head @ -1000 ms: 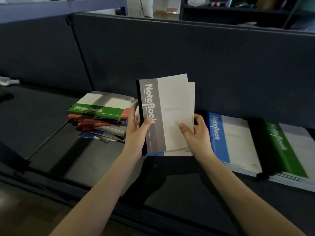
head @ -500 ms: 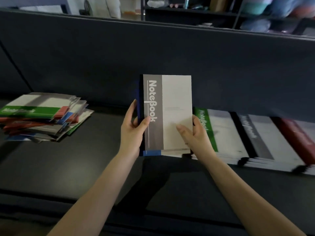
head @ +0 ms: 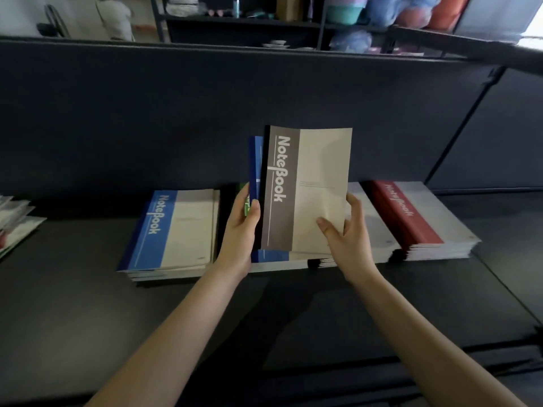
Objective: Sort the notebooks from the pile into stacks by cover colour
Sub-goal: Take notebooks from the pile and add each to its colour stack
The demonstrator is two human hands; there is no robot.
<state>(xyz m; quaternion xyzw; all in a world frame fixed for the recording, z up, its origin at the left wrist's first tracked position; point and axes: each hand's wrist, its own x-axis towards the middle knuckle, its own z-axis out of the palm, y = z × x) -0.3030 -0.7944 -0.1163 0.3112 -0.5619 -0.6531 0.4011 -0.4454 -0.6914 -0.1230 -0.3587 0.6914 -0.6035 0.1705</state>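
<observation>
I hold two notebooks upright above the dark desk. The grey-banded notebook is in front, and my right hand pinches its lower right corner. Behind it a blue-banded notebook sticks out at the left and bottom, gripped by my left hand. On the desk lie sorted stacks: a blue stack at the left, a green stack mostly hidden behind my left hand, a stack behind my right hand whose colour is hidden, and a red stack at the right. The unsorted pile peeks in at the far left.
A dark partition wall stands right behind the stacks. The dark desk stretches toward me in front of the stacks. Shelves with assorted items show beyond the partition.
My view has swung right: the pile slid to the left edge and the blue and red stacks came into view. The grey notebook has slid right off the blue one.
</observation>
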